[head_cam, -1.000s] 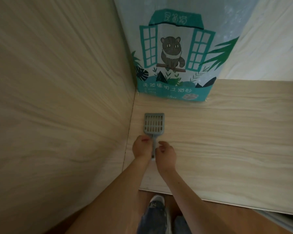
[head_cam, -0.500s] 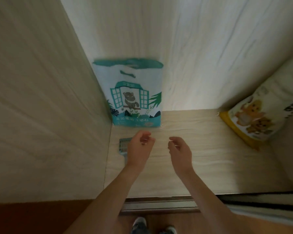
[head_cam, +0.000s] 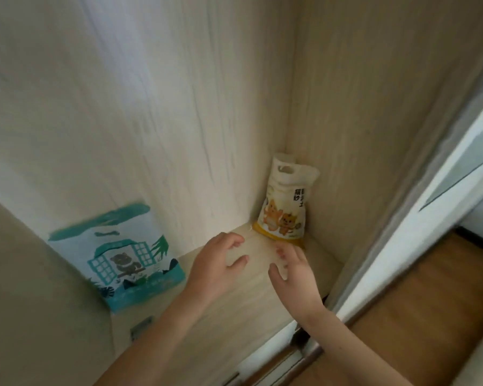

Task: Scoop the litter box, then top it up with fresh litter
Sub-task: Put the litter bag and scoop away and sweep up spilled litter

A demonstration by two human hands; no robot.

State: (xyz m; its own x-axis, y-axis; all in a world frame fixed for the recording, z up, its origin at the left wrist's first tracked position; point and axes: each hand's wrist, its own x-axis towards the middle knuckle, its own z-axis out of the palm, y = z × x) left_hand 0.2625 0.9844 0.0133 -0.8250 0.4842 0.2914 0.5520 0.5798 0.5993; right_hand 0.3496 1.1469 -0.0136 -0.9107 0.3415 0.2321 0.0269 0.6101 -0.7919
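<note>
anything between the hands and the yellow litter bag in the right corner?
Nothing visible. The left hand and right hand hover empty over bare shelf, with the yellow litter bag upright just beyond. The teal litter bag stands off to the left.

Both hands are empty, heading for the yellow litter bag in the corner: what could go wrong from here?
1. The yellow bag stands wedged in the corner; pulled by its top handle, it may tip or snag.
2. The scoop lies low on the shelf by the teal bag, easily forgotten.
</note>
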